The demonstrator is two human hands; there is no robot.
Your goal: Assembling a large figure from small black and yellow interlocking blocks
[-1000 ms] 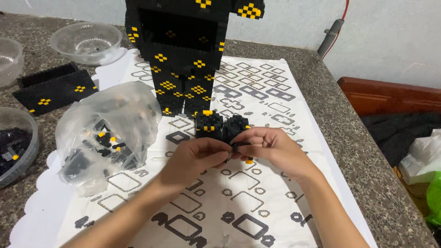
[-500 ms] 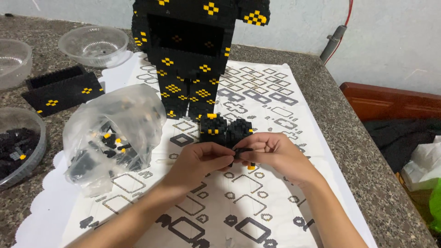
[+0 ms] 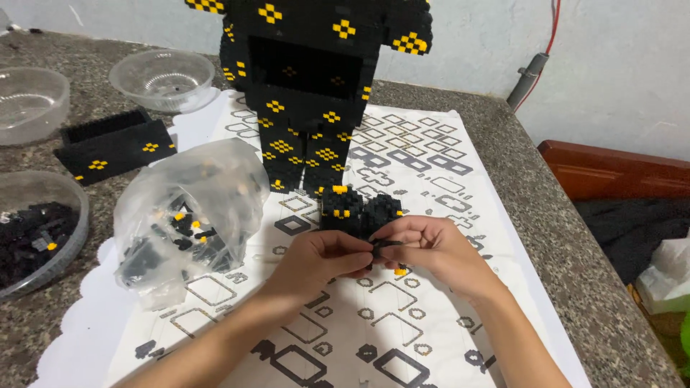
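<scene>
Beside clear bag (image 3: 188, 212) — hands (image 3: 381, 251) pinching black brick (image 3: 384, 246)

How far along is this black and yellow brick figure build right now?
Done: the tall black and yellow figure stands on the patterned mat, and a flat black panel lies aside. In hand: the left hand and right hand pinch a small black piece at a small brick cluster. Left: many loose bricks fill the plastic bag and a bowl.

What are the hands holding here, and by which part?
Both hands, left hand and right hand, pinch a small black brick piece by its ends between their fingers.
</scene>
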